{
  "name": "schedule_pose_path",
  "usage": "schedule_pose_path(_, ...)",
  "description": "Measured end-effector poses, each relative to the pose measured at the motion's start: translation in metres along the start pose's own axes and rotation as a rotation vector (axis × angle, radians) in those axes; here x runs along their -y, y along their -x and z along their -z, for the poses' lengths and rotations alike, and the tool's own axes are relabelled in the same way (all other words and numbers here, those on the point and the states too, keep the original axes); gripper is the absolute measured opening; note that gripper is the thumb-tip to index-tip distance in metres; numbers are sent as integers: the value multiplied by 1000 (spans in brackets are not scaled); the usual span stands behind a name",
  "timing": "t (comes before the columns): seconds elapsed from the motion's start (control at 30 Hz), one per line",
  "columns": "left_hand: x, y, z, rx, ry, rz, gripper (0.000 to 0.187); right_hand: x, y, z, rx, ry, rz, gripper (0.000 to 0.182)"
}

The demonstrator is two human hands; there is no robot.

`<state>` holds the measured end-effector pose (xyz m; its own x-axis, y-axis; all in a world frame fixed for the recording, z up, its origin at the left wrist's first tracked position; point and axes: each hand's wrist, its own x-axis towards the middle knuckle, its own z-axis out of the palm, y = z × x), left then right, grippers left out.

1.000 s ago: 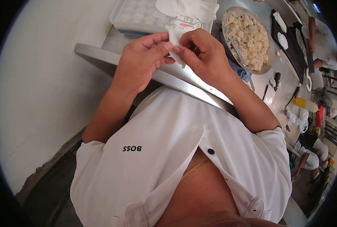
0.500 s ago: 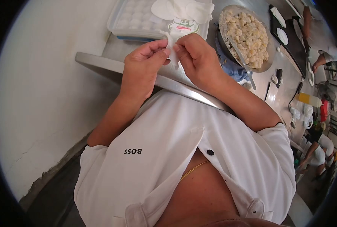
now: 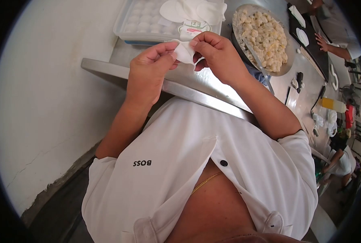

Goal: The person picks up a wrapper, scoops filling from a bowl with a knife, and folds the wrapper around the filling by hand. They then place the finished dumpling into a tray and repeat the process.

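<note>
Between my two hands, just above the near edge of the steel table (image 3: 225,106), is a thin white dough wrapper (image 3: 184,53). My left hand (image 3: 150,67) pinches its left side between thumb and fingers. My right hand (image 3: 217,52) grips the opposite side, with its thumb on top. Beyond them stands a clear plastic box (image 3: 125,37) with rows of round white pieces showing inside. More flat white wrappers (image 3: 171,11) lie over the box, near a printed label (image 3: 196,26).
To the right, a large bowl (image 3: 286,69) holds chunky pale filling (image 3: 265,42) with a metal utensil (image 3: 258,60) resting in it. Farther right are a black-handled blade (image 3: 292,97) and a yellow bottle (image 3: 333,105). Another person's hand (image 3: 321,42) rests beside a dark board. A wall (image 3: 51,101) stands left.
My hands have turned the wrapper, so its broader face shows now instead of a narrow fold. At the right, the other person's hand has moved up onto the dark board.
</note>
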<state>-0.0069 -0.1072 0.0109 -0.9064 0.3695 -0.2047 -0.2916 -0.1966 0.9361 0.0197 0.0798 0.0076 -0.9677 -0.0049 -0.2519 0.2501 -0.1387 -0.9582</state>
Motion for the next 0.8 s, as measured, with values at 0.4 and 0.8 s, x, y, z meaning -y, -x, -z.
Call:
schedule_pose_path(0.4, 0, -6, -1, -7, 53, 69, 27, -2, 1, -7, -65, 386, 327, 20)
schedule_pose_path(0.8, -3, -7, 8, 43, 52, 94, 25, 2, -9, 10, 24, -15, 24, 20)
